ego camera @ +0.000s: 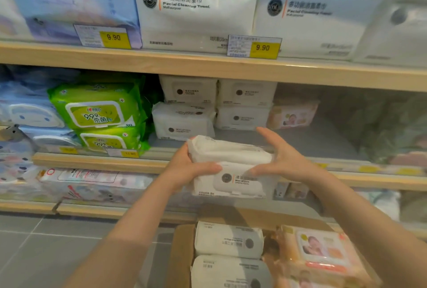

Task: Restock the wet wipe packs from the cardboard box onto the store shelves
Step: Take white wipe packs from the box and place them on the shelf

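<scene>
I hold two stacked white wet wipe packs [233, 167] in front of the middle shelf [97, 160]. My left hand [187, 167] grips their left end, thumb across the lower pack's front. My right hand [282, 158] presses against the right end, thumb on the front, fingers straight and pointing up. Several white packs of the same kind [184, 121] stand stacked at the back of the middle shelf. Below, the cardboard box [182, 255] holds more white packs [228, 239] and pink baby wipe packs [321, 250].
Green wipe packs [97, 112] and blue packs [32, 112] fill the shelf's left part. A pink pack [293, 114] sits right of the white stack, with bare shelf beside it. Facial towel packs [196, 13] line the upper shelf. Grey floor tiles [46, 246] lie lower left.
</scene>
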Motion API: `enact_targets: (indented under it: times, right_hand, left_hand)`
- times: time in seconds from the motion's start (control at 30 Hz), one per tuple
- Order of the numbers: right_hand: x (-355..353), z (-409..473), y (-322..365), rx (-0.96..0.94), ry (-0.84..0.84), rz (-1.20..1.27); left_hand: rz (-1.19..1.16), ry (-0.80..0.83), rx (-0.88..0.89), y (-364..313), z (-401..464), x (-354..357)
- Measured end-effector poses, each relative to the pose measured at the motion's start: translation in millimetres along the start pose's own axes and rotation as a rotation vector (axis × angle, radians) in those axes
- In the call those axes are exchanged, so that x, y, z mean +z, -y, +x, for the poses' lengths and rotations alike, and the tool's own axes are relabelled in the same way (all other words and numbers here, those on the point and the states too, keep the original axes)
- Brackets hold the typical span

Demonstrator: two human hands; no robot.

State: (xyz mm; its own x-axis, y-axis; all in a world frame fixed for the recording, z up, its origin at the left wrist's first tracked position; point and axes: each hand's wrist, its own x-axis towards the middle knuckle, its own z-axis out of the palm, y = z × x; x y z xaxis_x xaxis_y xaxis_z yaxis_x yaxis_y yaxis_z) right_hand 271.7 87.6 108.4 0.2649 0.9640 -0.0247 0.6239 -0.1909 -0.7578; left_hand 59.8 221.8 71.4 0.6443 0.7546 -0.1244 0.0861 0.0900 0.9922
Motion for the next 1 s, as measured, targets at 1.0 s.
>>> enact_targets:
  times: [1.0]
  right_hand:
    - [27, 170, -73, -0.104, -0.192, -0.891]
  left_hand:
    - [1.358, -0.548, 0.354, 50, 176, -3]
